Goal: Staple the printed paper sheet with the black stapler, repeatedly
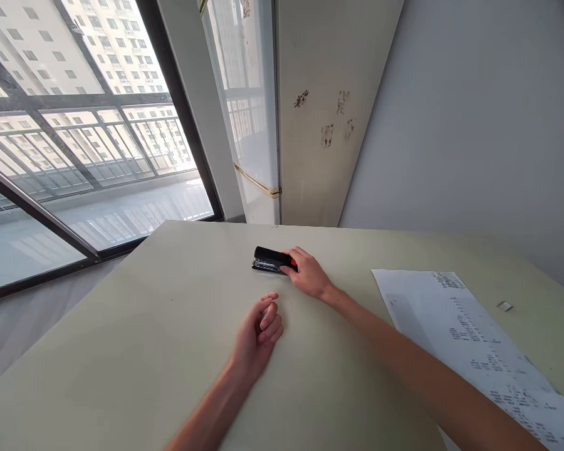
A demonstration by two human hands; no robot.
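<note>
A black stapler with a red patch near its rear lies toward the far side of the pale table. My right hand grips its rear end, thumb on the near side and fingers over the top. The stapler's front points left, and a gap shows between its upper arm and base. Closer to me, my left hand rests on the tabletop with its fingers curled in, apart from the stapler. A small greyish glint shows between those fingers; what it is I cannot make out.
Printed white paper lies on the right, partly under my right forearm. Beyond it is a small greyish rectangular piece. A fridge stands past the far table edge, a wall at right, glass sliding doors at left.
</note>
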